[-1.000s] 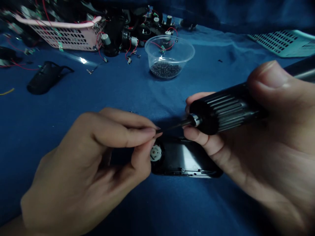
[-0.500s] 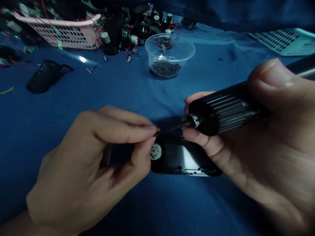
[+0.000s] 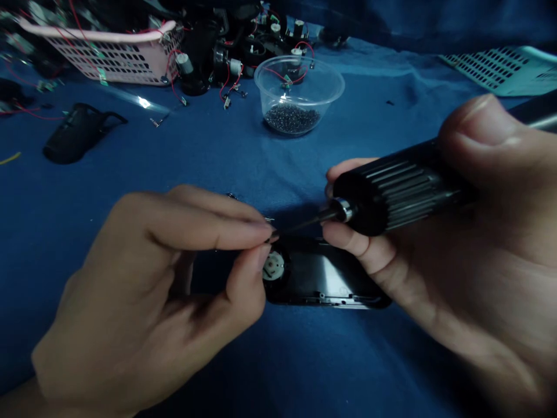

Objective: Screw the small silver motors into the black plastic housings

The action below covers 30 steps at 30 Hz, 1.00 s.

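Note:
My right hand (image 3: 474, 232) is wrapped round a black electric screwdriver (image 3: 404, 186) with a ribbed grip and a metal collar. Its thin bit (image 3: 304, 224) points left, and the tip meets the fingertips of my left hand (image 3: 174, 278). Thumb and forefinger of that hand are pinched at the bit's tip; a tiny dark piece, perhaps a screw, shows there but is too small to make out. Below both hands a black plastic housing (image 3: 322, 273) lies on the blue cloth, with a white round part (image 3: 273, 266) at its left end, partly behind my left thumb.
A clear plastic bowl (image 3: 300, 87) of small dark screws stands beyond the hands. At the back left are a pink basket (image 3: 122, 58) and several black parts with motors and red wires. A black shell (image 3: 78, 133) lies left; a teal basket (image 3: 509, 72) sits back right.
My left hand has shifted slightly left, and its fingertips have drawn back a little along the bit's tip. The screwdriver stays almost where it was.

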Each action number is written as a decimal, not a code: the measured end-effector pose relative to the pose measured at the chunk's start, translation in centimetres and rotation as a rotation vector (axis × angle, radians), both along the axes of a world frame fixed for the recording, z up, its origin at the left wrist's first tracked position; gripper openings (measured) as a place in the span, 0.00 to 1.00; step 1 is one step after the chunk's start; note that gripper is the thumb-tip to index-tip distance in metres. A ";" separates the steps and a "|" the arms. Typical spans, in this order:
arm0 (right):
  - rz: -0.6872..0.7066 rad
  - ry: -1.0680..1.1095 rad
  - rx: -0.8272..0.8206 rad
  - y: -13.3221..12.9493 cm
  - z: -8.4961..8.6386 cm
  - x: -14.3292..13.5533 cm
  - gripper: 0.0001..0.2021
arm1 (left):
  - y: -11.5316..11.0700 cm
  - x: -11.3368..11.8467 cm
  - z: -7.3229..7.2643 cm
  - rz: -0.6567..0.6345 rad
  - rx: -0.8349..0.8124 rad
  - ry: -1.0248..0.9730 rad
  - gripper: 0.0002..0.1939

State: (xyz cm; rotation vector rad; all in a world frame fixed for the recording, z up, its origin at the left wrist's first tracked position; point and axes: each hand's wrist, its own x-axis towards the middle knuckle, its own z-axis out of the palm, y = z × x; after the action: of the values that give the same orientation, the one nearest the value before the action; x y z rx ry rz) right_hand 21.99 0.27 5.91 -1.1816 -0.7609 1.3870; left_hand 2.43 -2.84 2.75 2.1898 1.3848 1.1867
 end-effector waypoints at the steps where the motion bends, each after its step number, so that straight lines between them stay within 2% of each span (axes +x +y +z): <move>1: 0.019 0.002 0.023 0.0 -0.1 0.1 0.14 | 0.1 0.0 0.0 -0.007 0.009 0.011 0.06; 13: 0.174 0.074 0.150 0.0 -0.2 0.2 0.10 | -0.1 -0.1 0.5 0.059 -0.003 0.108 0.05; 19: 0.211 0.094 0.156 0.0 -0.5 0.2 0.06 | -0.4 0.4 0.2 0.171 -0.040 0.077 0.05; 23: 0.205 0.160 0.096 0.0 -0.5 0.4 0.08 | -0.4 0.6 0.3 0.192 -0.042 0.045 0.06; 30: 0.241 0.155 0.174 -0.2 -0.7 0.3 0.12 | -0.2 0.6 0.3 0.216 -0.047 0.058 0.06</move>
State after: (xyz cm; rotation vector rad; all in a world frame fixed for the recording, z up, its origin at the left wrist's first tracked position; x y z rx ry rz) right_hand 22.31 0.09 5.25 -0.8572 -0.9153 1.5563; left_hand 3.02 -3.09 3.08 2.0990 1.6913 1.1552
